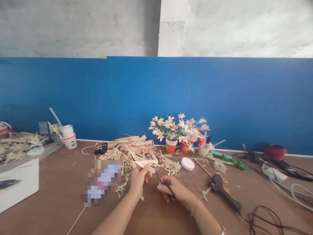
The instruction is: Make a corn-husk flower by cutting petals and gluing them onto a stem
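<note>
Pinched between the fingers of my left hand (140, 177) is a pale, flat husk piece (146, 162), held up in front of the husk pile. My right hand (172, 188) has its fingers in the handles of dark scissors (168, 188). The scissor blades point up and to the left, close to the husk piece. Whether they touch it is too small to tell. Behind both hands lies a heap of dry husk strips (132, 148), with small offcuts around it.
Behind are cups of pale flowers (171, 146) and a tool cup (203, 149). A white roll (187, 164) and a glue gun (225, 192) with black cable lie right. At left are a pixelated object (102, 183), a paper cup (69, 141) and a white board (23, 186).
</note>
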Action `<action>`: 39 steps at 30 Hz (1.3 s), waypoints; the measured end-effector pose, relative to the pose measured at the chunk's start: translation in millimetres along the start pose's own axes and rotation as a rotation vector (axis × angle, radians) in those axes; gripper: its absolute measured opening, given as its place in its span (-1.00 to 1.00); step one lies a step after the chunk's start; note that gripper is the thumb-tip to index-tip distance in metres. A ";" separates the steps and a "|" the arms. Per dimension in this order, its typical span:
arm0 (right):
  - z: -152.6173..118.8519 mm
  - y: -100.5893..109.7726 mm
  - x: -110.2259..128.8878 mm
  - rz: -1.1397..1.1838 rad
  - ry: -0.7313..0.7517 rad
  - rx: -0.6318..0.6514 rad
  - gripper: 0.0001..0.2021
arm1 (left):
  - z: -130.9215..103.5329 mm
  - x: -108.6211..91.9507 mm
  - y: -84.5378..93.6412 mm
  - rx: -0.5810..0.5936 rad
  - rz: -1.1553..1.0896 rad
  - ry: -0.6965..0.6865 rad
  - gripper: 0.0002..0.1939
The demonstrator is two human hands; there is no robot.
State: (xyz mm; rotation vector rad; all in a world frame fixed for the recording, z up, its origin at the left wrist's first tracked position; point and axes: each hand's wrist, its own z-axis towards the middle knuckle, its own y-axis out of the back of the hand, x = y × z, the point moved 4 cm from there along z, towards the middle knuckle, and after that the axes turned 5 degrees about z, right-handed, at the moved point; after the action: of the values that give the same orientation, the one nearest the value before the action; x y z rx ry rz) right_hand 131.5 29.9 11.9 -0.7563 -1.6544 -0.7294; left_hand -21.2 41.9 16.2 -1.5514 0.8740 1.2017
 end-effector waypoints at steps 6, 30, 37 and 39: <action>-0.1 0.3 -1.0 -0.011 -0.001 -0.024 -0.63 | -4.7 -3.0 -2.1 0.015 -0.039 0.028 -0.69; 1.5 4.2 -0.1 -0.037 0.067 -0.048 -0.63 | -0.9 -1.3 -0.2 0.033 -0.218 0.177 -0.83; -1.0 3.5 1.2 -0.034 0.060 -0.041 -0.64 | -0.2 -5.1 0.5 0.037 -0.175 0.161 -0.83; -1.2 3.6 1.6 -0.035 0.055 -0.036 -0.63 | -0.6 -7.0 0.8 0.049 -0.156 0.159 -0.82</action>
State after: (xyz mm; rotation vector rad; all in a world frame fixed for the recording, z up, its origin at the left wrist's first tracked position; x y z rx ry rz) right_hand 134.8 31.4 14.0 -0.7280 -1.6118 -0.7998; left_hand -23.5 41.0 22.8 -1.6597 0.8606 0.9491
